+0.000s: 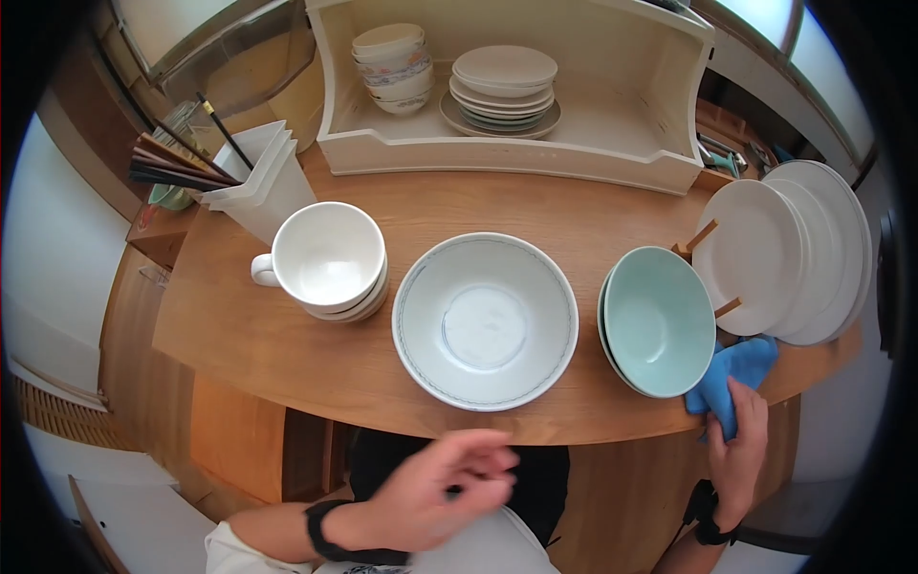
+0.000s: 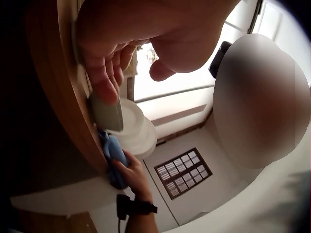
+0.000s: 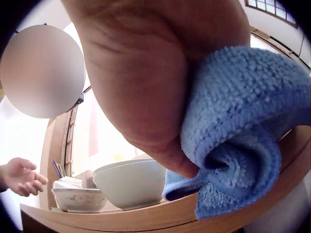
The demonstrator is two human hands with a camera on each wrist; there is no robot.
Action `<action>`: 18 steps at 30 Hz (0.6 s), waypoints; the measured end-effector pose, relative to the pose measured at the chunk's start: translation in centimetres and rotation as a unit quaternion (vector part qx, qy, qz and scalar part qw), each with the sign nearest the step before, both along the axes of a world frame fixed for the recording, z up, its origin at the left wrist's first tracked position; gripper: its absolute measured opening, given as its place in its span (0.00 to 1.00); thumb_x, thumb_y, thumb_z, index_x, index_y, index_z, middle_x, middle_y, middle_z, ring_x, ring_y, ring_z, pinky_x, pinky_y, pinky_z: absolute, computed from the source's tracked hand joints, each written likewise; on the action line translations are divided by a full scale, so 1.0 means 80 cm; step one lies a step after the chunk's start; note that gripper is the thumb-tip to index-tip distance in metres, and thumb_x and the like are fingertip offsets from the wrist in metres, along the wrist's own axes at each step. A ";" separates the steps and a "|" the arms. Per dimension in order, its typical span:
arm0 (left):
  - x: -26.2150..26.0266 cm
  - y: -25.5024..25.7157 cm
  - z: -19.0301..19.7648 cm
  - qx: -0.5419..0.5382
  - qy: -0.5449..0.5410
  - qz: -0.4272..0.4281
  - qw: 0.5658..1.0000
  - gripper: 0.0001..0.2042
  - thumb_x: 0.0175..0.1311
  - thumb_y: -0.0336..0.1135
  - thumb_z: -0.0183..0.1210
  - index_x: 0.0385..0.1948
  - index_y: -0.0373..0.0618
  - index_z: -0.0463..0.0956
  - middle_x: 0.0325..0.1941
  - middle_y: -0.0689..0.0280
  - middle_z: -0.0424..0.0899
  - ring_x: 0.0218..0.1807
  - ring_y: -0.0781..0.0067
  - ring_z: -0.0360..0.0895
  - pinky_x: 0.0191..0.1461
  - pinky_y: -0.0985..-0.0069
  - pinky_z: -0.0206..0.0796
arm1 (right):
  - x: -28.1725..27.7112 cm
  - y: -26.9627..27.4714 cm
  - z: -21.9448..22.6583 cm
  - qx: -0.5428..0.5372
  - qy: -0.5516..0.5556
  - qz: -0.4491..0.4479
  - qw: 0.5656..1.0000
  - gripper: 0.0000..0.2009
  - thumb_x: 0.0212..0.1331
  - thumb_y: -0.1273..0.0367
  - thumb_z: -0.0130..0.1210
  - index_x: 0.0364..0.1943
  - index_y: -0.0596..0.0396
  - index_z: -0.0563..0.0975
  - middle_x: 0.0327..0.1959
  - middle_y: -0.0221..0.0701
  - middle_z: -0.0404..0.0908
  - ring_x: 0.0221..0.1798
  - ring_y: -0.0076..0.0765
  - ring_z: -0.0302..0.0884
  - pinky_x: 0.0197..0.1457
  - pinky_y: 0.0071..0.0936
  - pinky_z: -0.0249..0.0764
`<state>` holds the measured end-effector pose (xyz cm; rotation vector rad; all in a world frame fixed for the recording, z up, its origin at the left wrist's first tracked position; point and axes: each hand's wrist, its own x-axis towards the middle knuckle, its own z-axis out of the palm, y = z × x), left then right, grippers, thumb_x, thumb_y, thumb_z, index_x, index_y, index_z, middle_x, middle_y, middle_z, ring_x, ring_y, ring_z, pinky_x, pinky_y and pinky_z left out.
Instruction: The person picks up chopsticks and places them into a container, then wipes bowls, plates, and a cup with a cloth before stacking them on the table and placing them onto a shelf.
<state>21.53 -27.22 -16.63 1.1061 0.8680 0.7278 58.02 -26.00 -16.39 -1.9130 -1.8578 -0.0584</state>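
My right hand [image 1: 744, 450] grips a bunched blue cloth [image 1: 736, 373] at the table's right front edge, beside two stacked pale green bowls [image 1: 660, 320]. In the right wrist view the cloth [image 3: 233, 126] lies folded against the palm. My left hand [image 1: 435, 493] hovers in front of the table's front edge, fingers loosely bent, holding nothing; the right wrist view shows this hand [image 3: 24, 177] with its palm turned up. A large white bowl [image 1: 486, 321] with a thin patterned rim stands just beyond it. Stacked white cups [image 1: 328, 256] stand left of that bowl.
White plates [image 1: 751, 258] stand upright in a wooden rack at the right. A cream shelf box [image 1: 507, 158] at the back holds stacked bowls [image 1: 394, 67] and plates [image 1: 505, 72]. Chopsticks [image 1: 177, 167] lean in white containers [image 1: 263, 191] at the left of the wooden table [image 1: 239, 325].
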 end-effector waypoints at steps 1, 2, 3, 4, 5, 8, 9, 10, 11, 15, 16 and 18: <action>0.023 0.006 0.003 -0.025 -0.039 -0.017 0.999 0.29 0.67 0.28 0.54 0.67 0.40 0.51 0.60 0.56 0.68 0.59 0.68 0.71 0.58 0.73 0.69 | -0.007 0.000 0.002 -0.005 -0.010 0.017 1.000 0.24 0.47 0.79 0.57 0.53 0.57 0.73 0.48 0.43 0.75 0.51 0.53 0.71 0.55 0.40 0.69; 0.048 0.014 0.006 -0.050 -0.077 -0.035 0.995 0.29 0.68 0.28 0.54 0.68 0.39 0.50 0.65 0.57 0.64 0.65 0.67 0.67 0.62 0.71 0.66 | -0.012 -0.001 0.003 -0.010 -0.020 0.034 0.999 0.24 0.45 0.80 0.57 0.52 0.57 0.74 0.46 0.42 0.75 0.49 0.52 0.72 0.53 0.40 0.70; 0.073 0.022 0.006 -0.080 -0.098 -0.018 0.992 0.30 0.68 0.31 0.54 0.68 0.39 0.48 0.66 0.57 0.61 0.66 0.66 0.65 0.63 0.71 0.65 | -0.014 -0.003 0.002 -0.008 -0.021 0.047 0.999 0.25 0.42 0.80 0.57 0.52 0.56 0.74 0.46 0.42 0.75 0.48 0.52 0.72 0.52 0.40 0.70; 0.095 0.030 0.005 -0.110 -0.118 -0.003 0.987 0.31 0.69 0.34 0.53 0.69 0.38 0.46 0.68 0.57 0.58 0.67 0.65 0.63 0.63 0.70 0.65 | -0.016 -0.006 0.001 -0.005 -0.021 0.047 0.999 0.25 0.42 0.80 0.57 0.52 0.56 0.74 0.46 0.42 0.75 0.48 0.52 0.72 0.52 0.40 0.70; 0.117 0.044 0.004 -0.107 -0.117 -0.003 0.987 0.31 0.69 0.34 0.53 0.69 0.38 0.46 0.68 0.57 0.58 0.67 0.65 0.63 0.63 0.70 0.65 | -0.018 -0.008 0.001 -0.005 -0.016 0.049 0.999 0.25 0.42 0.80 0.57 0.52 0.56 0.74 0.46 0.42 0.75 0.48 0.52 0.72 0.52 0.40 0.70; 0.153 0.087 0.010 -0.132 -0.138 0.049 0.980 0.32 0.69 0.43 0.54 0.67 0.36 0.48 0.65 0.56 0.62 0.63 0.64 0.67 0.61 0.68 0.67 | -0.013 -0.016 -0.003 -0.002 -0.005 0.051 0.999 0.26 0.41 0.80 0.57 0.52 0.55 0.74 0.48 0.41 0.74 0.50 0.52 0.71 0.51 0.41 0.70; 0.159 0.097 0.016 -0.166 -0.127 0.038 0.977 0.32 0.68 0.46 0.54 0.65 0.37 0.50 0.63 0.56 0.64 0.60 0.64 0.69 0.59 0.68 0.68 | -0.012 -0.018 -0.005 0.006 -0.001 0.059 0.998 0.27 0.40 0.80 0.57 0.52 0.55 0.74 0.48 0.41 0.73 0.50 0.52 0.70 0.51 0.41 0.70; 0.165 0.104 0.020 -0.200 -0.116 0.028 0.973 0.33 0.67 0.50 0.54 0.63 0.37 0.52 0.61 0.55 0.65 0.58 0.64 0.71 0.57 0.68 0.70 | -0.010 -0.020 -0.006 0.013 0.002 0.066 0.998 0.27 0.40 0.80 0.58 0.52 0.55 0.74 0.48 0.42 0.73 0.50 0.52 0.70 0.52 0.41 0.70; 0.171 0.108 0.020 -0.207 -0.092 0.033 0.974 0.29 0.67 0.50 0.52 0.60 0.38 0.55 0.56 0.56 0.68 0.48 0.65 0.76 0.49 0.69 0.74 | -0.007 -0.021 -0.008 0.016 0.003 0.064 0.998 0.27 0.40 0.80 0.58 0.52 0.55 0.74 0.48 0.42 0.73 0.50 0.52 0.70 0.52 0.41 0.70; 0.172 0.124 0.019 -0.224 -0.046 -0.006 0.974 0.24 0.69 0.45 0.48 0.56 0.34 0.58 0.51 0.54 0.71 0.39 0.67 0.78 0.42 0.72 0.75 | -0.004 -0.024 -0.011 0.026 0.012 0.076 0.997 0.27 0.40 0.79 0.58 0.52 0.55 0.74 0.48 0.42 0.73 0.50 0.53 0.70 0.52 0.43 0.70; 0.173 0.129 0.014 -0.207 -0.053 -0.018 0.977 0.22 0.69 0.42 0.46 0.54 0.32 0.60 0.47 0.53 0.73 0.36 0.68 0.78 0.39 0.73 0.75 | -0.004 -0.025 -0.011 0.027 0.013 0.079 0.996 0.27 0.40 0.79 0.58 0.52 0.55 0.74 0.48 0.43 0.73 0.50 0.53 0.69 0.52 0.43 0.70; 0.172 0.131 0.008 -0.189 -0.061 -0.029 0.980 0.20 0.68 0.40 0.43 0.51 0.30 0.62 0.43 0.53 0.74 0.33 0.68 0.78 0.37 0.73 0.75 | -0.004 -0.025 -0.012 0.032 0.012 0.080 0.996 0.27 0.40 0.79 0.58 0.52 0.55 0.74 0.48 0.43 0.73 0.50 0.54 0.69 0.51 0.43 0.70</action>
